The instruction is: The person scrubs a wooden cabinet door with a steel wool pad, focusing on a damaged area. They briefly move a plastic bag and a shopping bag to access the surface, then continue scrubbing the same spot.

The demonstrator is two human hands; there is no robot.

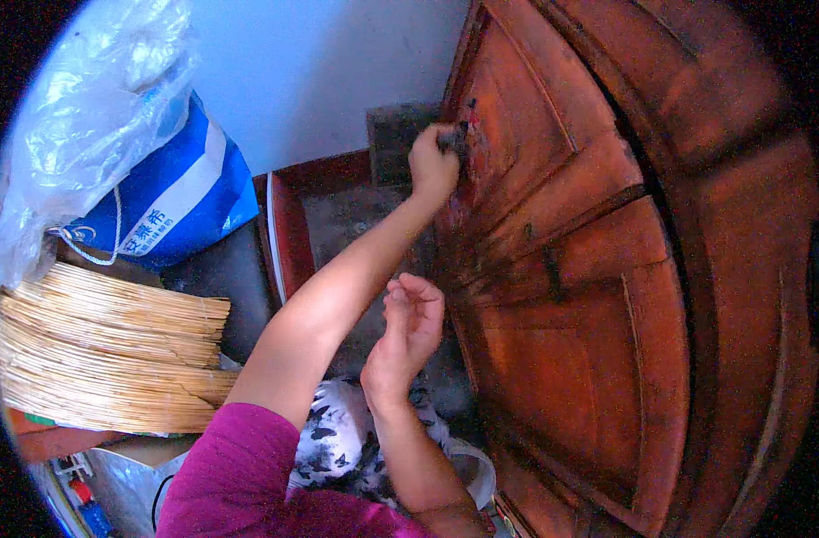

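Observation:
My left hand [434, 168] is closed around a dark door knob [452, 140] on a reddish-brown wooden door [571, 359]. The left arm stretches up and across from the lower left, with a purple sleeve at the shoulder. Below it, my right hand [404, 334] is raised in front of the door, fingers loosely curled and thumb apart. Nothing shows in it. The door has carved panels, and its frame runs down the right side. Small reddish marks lie around the knob, which the left hand partly hides.
On the left stand a blue-and-white bag [181, 193] with a rope handle, clear plastic sheeting [113, 81] and a stack of thin, straw-coloured sticks [113, 350]. White cloth with dark butterflies [333, 435] is below my arms. A pale bucket [475, 471] sits near the door's foot.

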